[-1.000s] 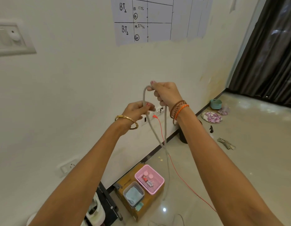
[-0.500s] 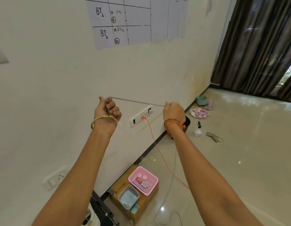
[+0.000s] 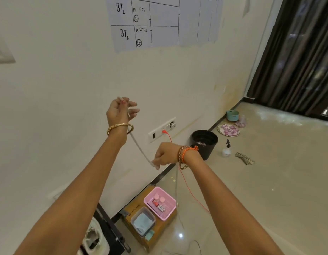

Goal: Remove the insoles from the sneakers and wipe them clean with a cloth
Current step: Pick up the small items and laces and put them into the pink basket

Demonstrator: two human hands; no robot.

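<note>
Since half second ago, your left hand (image 3: 120,111) rose and right hand (image 3: 166,153) dropped, so lace (image 3: 141,150) went from level to slanted.

Head view: your left fingers pinched lace's upper end; right fingers curled round it lower, tail hanging toward floor (image 3: 270,190). White sneaker (image 3: 94,240) sat bottom left, beside cardboard box (image 3: 155,230) carrying pink basket (image 3: 160,205) and tub with blue cloth (image 3: 143,220).

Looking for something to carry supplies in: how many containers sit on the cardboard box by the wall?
2: a pink basket on the right side of the cardboard box, and a clear tub holding a blue cloth beside it, to the left.
</note>
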